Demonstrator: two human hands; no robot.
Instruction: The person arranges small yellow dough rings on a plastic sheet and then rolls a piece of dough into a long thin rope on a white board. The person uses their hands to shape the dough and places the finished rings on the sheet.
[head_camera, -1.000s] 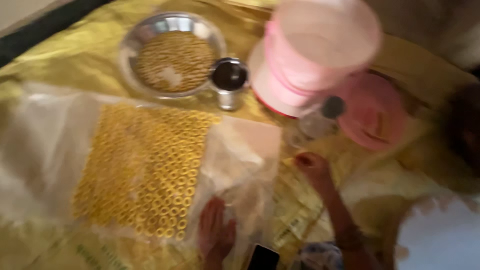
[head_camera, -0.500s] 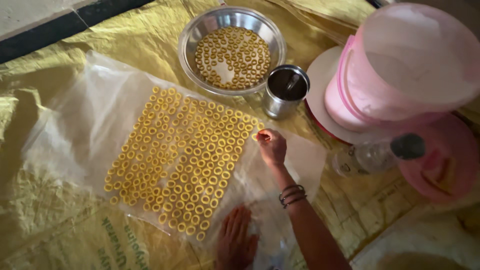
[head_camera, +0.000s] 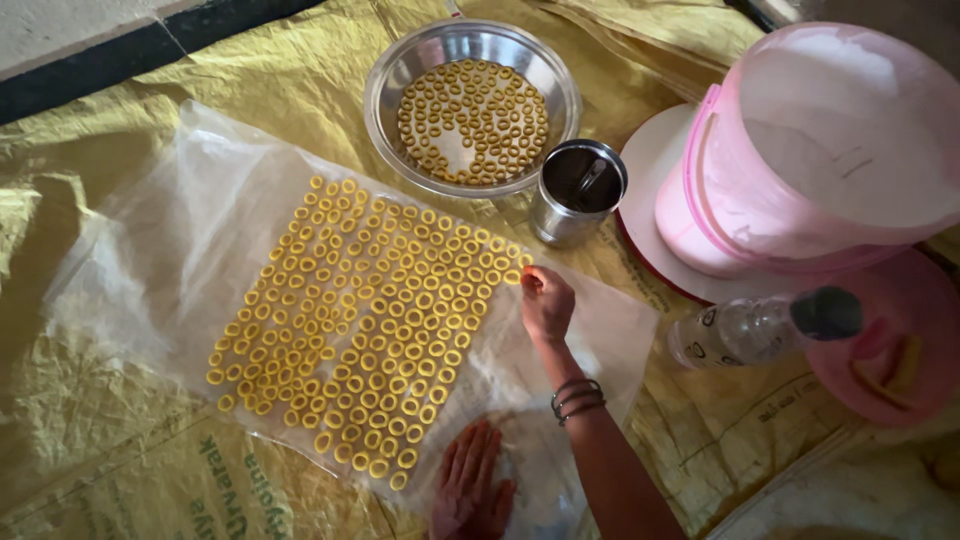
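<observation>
Several rows of small yellow dough rings (head_camera: 370, 320) lie on a clear plastic sheet (head_camera: 170, 250) spread over yellow sacking. My right hand (head_camera: 546, 303), bangles on the wrist, is at the right end of the top rows, its fingertips pinched on one yellow ring (head_camera: 513, 277) that touches the sheet. My left hand (head_camera: 470, 487) lies flat with fingers apart on the sheet's near edge, holding nothing. A steel bowl (head_camera: 385, 85) beyond the sheet holds more rings.
A steel cup (head_camera: 560, 222) with a spoon in it stands just beyond my right hand. To the right are a pink bucket (head_camera: 800, 150) on a white lid, a lying plastic bottle (head_camera: 750, 328) and a pink lid (head_camera: 905, 385). Yellow sacking (head_camera: 130, 470) covers the floor.
My right hand has come from the right, near the bottle, to the edge of the rows of rings. My view has swung and steadied over the sheet. My left hand stays flat.
</observation>
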